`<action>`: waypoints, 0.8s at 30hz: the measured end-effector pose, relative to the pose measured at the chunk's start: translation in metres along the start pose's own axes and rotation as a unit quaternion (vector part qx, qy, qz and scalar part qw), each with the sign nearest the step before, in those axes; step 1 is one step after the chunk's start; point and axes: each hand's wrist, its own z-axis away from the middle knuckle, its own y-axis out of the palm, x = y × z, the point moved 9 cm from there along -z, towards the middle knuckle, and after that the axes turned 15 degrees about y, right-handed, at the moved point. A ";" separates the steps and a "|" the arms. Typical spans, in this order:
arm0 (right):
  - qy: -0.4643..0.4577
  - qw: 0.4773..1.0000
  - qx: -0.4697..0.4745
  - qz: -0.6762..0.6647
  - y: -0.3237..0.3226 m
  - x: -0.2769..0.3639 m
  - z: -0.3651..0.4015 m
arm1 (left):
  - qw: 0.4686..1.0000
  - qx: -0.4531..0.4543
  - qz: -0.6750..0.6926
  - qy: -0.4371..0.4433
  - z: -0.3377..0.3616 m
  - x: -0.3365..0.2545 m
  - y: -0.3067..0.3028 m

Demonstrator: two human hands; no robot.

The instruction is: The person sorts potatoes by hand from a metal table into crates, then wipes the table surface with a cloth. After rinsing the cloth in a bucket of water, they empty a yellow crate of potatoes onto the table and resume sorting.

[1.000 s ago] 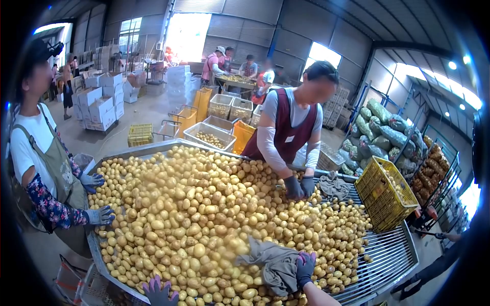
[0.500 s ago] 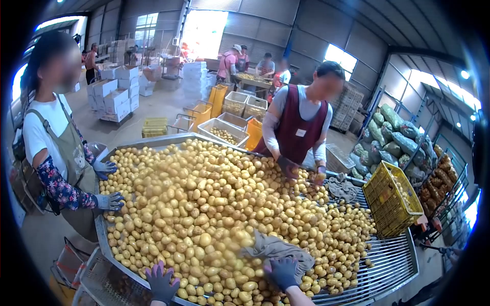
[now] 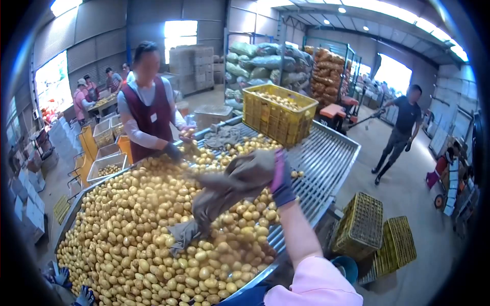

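Note:
Potatoes (image 3: 132,224) lie heaped on a metal sorting table (image 3: 339,163), whose slatted part shows at the right. My right hand (image 3: 283,178), in a dark glove with purple on it, is closed round one end of a grey cloth (image 3: 224,188). The cloth hangs from it over the heap, its lower end lying on potatoes. I cannot see my left hand. Across the table, a person in a maroon apron (image 3: 153,109) has both hands at the potatoes, beside a second grey cloth (image 3: 222,136). A yellow crate of potatoes (image 3: 273,120) rests on the slats.
Another person's gloved hands (image 3: 64,276) show at the lower left edge. Yellow crates (image 3: 360,224) and a blue-green bucket (image 3: 347,268) stand on the floor at right. Behind, a person in dark clothes (image 3: 406,122) holds a pallet truck (image 3: 339,112) near stacked sacks (image 3: 265,66).
The view has swung right. My right hand has lifted the grey cloth off the potatoes and moved towards the slats. My left hand has left the view.

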 end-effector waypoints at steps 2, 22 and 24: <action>-0.060 0.996 -0.054 -0.031 -0.036 0.059 0.022 | 0.999 0.012 0.029 0.042 -0.003 -0.022 0.014; 0.144 0.767 0.031 0.624 -0.081 -0.223 0.205 | 0.820 0.373 0.345 0.265 0.079 -0.317 0.074; 0.195 0.799 0.104 0.560 -0.036 -0.251 0.209 | 0.818 0.389 0.340 0.253 0.082 -0.316 0.079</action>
